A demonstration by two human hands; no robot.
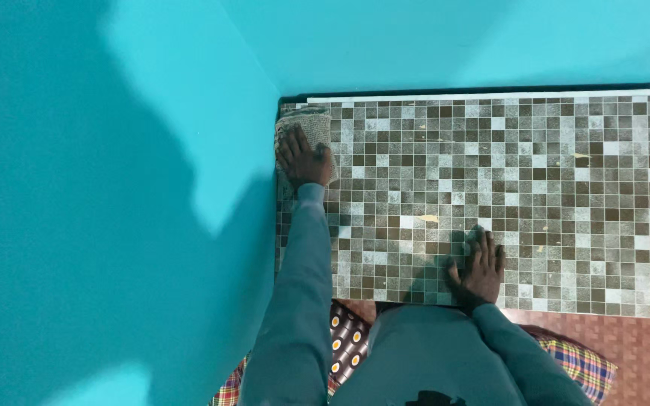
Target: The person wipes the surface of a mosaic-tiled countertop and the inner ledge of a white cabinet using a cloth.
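While the person is leaning over the tiled worktop point(536, 188), the left hand point(302, 156) is lying flat, fingers spread, on a grey woven cloth point(311, 124) at the far left corner of the surface, where the mosaic meets the turquoise wall point(114, 188). Its fingers are not closing around the fabric; the palm is pressing it down from above. The cloth is showing past the fingertips on the far side and along both edges of the hand, with its long axis running near-to-far along the wall edge of the worktop. The right hand point(479, 267) is resting open and empty, fingers splayed, on bare tiles at the near edge, well apart from the cloth and to its right. The left arm is reaching out nearly straight to the corner, while the right arm is staying bent close to the body. Accordingly, the cloth is lying directly under the left hand and far-left of the right hand. Pale dusty patches and a few yellowish flecks point(429, 218) are showing on the tiles between and right of the hands.
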